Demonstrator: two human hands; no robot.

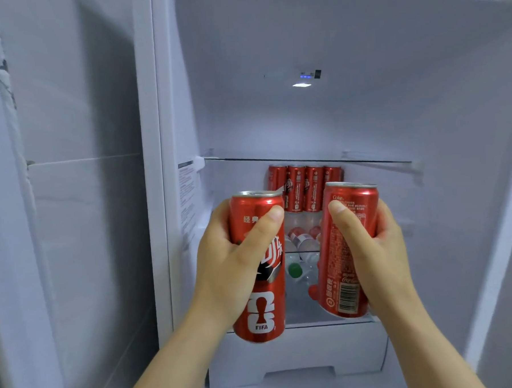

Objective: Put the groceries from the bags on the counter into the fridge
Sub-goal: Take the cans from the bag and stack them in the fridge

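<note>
Left hand (229, 266) grips FIFA can (261, 309), right hand (373, 253) barcode can (339, 278); fridge (304, 123) holds four cans (297, 188).

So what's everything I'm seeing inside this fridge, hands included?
FIFA can: one, red, in front, left.
barcode can: one, red, in front, right.
back cans: four, red, a row at the rear.
glass shelf: one, clear, above that row.
bottles: several, clear with red or green caps, below the row; number unclear.
drawer: one, white, bottom.
control panel: one, blue-lit, back wall.
left hand: grip round the FIFA can.
right hand: grip round the barcode can.
</note>
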